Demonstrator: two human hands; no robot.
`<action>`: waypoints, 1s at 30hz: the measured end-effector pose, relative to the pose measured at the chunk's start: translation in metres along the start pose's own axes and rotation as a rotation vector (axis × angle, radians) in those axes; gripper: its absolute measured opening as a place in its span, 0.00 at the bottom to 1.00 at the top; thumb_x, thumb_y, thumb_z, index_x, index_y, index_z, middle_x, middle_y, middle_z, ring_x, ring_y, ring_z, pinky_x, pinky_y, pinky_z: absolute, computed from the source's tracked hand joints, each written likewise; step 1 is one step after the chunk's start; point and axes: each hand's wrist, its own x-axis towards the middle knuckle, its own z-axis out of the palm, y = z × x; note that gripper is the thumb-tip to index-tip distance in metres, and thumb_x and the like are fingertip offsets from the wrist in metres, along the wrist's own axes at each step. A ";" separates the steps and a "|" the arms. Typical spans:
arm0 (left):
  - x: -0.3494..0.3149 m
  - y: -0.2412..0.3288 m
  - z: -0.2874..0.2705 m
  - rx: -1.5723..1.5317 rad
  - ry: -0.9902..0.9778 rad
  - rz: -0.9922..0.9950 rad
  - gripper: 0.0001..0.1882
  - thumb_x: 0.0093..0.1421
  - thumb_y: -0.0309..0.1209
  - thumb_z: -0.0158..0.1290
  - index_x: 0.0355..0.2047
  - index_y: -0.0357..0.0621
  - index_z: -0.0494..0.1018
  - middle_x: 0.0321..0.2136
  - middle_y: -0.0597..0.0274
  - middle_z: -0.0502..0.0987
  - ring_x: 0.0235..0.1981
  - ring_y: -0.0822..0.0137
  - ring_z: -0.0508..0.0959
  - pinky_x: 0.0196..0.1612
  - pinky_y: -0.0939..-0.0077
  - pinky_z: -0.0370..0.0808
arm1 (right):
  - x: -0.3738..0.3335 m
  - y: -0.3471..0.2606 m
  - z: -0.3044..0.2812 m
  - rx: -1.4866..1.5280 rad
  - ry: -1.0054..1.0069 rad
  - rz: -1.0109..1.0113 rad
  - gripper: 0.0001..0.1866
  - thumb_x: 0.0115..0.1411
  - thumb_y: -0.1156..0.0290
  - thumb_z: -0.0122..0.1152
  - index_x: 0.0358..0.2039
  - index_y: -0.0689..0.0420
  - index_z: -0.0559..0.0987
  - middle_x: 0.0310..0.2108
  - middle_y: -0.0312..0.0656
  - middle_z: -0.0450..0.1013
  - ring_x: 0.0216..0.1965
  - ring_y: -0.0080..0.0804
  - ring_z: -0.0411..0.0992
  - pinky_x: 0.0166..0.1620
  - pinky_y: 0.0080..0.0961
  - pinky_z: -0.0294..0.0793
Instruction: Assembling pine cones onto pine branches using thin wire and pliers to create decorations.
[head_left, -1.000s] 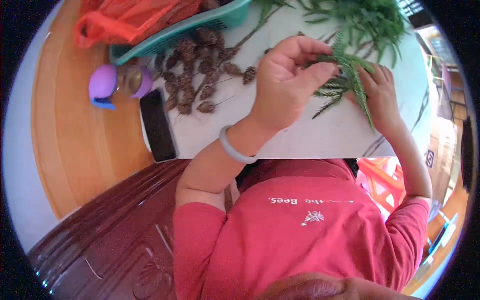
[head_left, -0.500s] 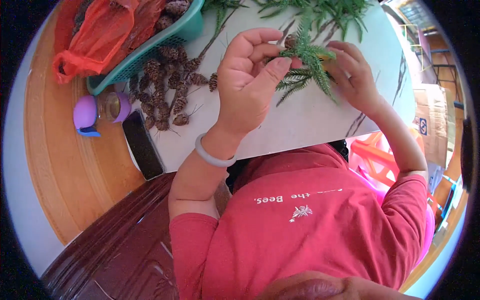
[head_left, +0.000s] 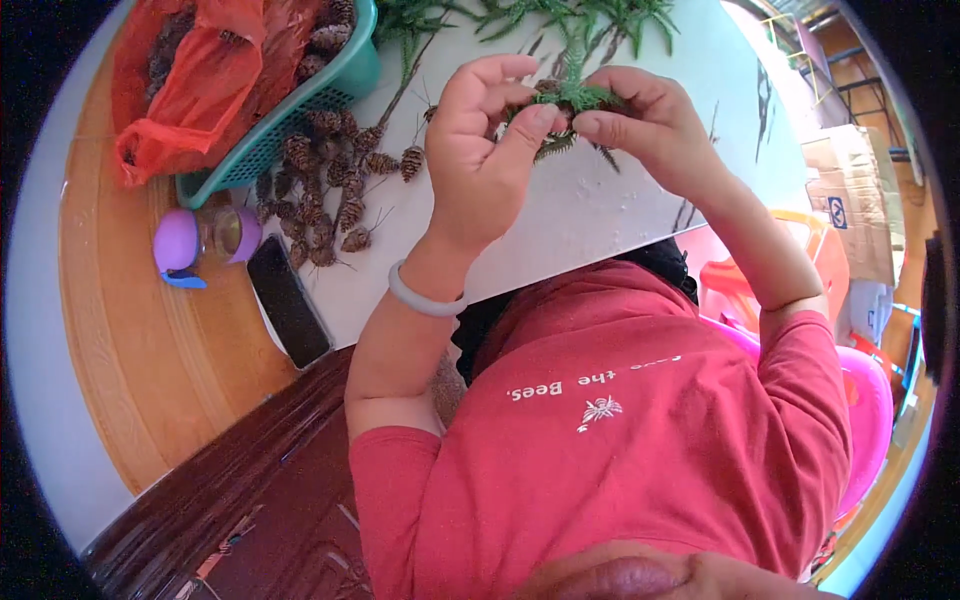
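Both hands are raised over the white table, gripping a green artificial pine sprig [head_left: 572, 90] between them. My left hand [head_left: 490, 135] pinches its left side between thumb and fingers, with a pale bangle on that wrist. Thumb and bent fingers of my right hand [head_left: 650, 125] close on the right side of the sprig. A brown pine cone shows only in part among the needles, mostly covered by the fingers. Loose pine cones [head_left: 322, 190] lie in a heap on the table to the left of my left hand.
A green plastic basket [head_left: 225, 165] with pine cones and a red mesh bag [head_left: 190, 100] stands at the far left. More green sprigs [head_left: 520, 12] lie along the back. A black phone [head_left: 288, 300] and a purple-capped jar [head_left: 225, 235] are near the table's left edge.
My right hand has moved left and closed on the sprig, which now sits lower between both hands, its needles more covered. The view has shifted slightly.
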 end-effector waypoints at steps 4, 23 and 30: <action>-0.011 0.005 0.002 -0.090 -0.055 -0.096 0.14 0.54 0.20 0.47 0.42 0.34 0.62 0.25 0.59 0.73 0.26 0.75 0.72 0.30 0.85 0.69 | -0.015 0.003 0.010 -0.055 0.078 -0.082 0.08 0.52 0.73 0.57 0.31 0.62 0.73 0.22 0.28 0.66 0.24 0.12 0.61 0.26 0.11 0.60; 0.018 0.009 0.244 -0.237 -0.217 -0.202 0.22 0.53 0.24 0.51 0.47 0.33 0.59 0.24 0.59 0.72 0.19 0.75 0.68 0.24 0.86 0.65 | -0.153 0.002 -0.200 -0.575 0.335 -0.383 0.09 0.47 0.68 0.59 0.23 0.60 0.71 0.21 0.46 0.68 0.24 0.47 0.67 0.26 0.33 0.66; 0.019 0.012 0.309 0.119 -0.267 -0.018 0.20 0.56 0.26 0.48 0.47 0.33 0.59 0.30 0.56 0.74 0.29 0.68 0.73 0.37 0.78 0.69 | -0.214 -0.011 -0.269 -0.575 0.369 -0.323 0.10 0.47 0.68 0.60 0.22 0.61 0.71 0.19 0.46 0.67 0.21 0.43 0.65 0.25 0.29 0.65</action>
